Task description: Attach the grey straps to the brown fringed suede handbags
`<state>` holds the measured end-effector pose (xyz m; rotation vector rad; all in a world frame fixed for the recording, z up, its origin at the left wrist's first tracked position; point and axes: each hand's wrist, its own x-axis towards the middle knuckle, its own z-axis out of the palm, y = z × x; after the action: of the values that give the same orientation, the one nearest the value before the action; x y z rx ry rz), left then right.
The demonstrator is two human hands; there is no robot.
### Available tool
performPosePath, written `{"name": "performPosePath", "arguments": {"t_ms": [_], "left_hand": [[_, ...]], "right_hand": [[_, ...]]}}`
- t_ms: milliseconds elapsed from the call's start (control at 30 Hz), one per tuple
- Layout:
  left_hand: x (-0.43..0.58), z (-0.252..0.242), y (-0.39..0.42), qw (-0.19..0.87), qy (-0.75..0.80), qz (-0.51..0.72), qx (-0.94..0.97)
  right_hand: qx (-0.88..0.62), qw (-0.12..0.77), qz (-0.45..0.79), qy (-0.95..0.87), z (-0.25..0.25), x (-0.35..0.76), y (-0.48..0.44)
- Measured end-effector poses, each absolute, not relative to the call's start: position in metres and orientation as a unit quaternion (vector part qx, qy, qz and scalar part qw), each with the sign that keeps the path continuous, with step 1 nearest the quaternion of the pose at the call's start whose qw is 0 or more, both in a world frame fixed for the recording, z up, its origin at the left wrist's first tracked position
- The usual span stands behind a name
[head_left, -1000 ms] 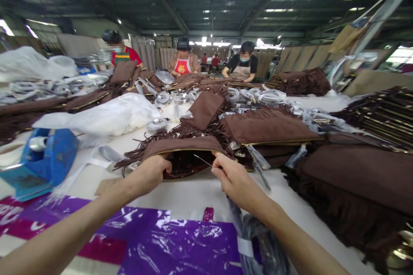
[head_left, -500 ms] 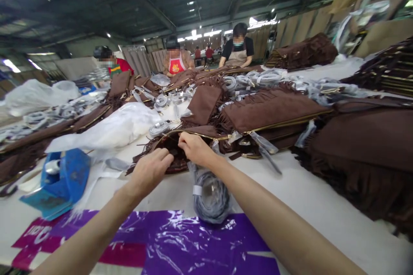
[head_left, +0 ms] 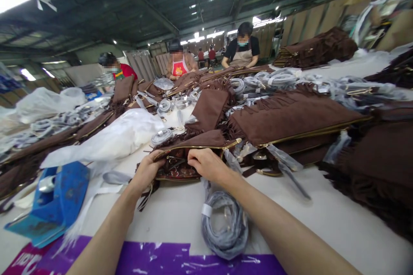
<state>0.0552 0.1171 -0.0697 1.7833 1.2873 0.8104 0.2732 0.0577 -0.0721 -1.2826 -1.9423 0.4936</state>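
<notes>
A brown fringed bag lies on the table before me, its gold zipper open and a patterned lining showing inside. My left hand is closed around the bag's left end, thumb at the opening. At the right part of the mouth, my right hand has its fingers curled together; what they grip, if anything, is hidden. From below my right wrist hangs a coiled grey strap in clear plastic with a white band, resting on the table.
More brown bags are piled to the right. Wrapped coiled straps spread behind them. A blue tape dispenser and white plastic bags stand left. Purple plastic sheeting lies at the front edge. Several people work across the table.
My left hand has moved to the bag's left end and grips it there. My right hand has shifted right along the opening. The bag's mouth now faces me more widely, showing its lining.
</notes>
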Motion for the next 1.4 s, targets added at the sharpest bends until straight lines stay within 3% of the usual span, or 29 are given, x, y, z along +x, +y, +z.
{"name": "performPosePath", "arguments": {"t_ms": [333, 900, 1400], "left_hand": [[0.054, -0.077, 0.118, 0.455, 0.502, 0.392, 0.623], [0.060, -0.067, 0.096, 0.458, 0.496, 0.416, 0.609], [0.055, -0.070, 0.093, 0.538, 0.434, 0.385, 0.611]], "right_hand": [[-0.554, 0.321, 0.231, -0.732, -0.075, 0.254, 0.053], [-0.646, 0.218, 0.095, -0.725, -0.057, 0.231, 0.035], [-0.553, 0.336, 0.187, -0.739, -0.078, 0.220, 0.045]]}}
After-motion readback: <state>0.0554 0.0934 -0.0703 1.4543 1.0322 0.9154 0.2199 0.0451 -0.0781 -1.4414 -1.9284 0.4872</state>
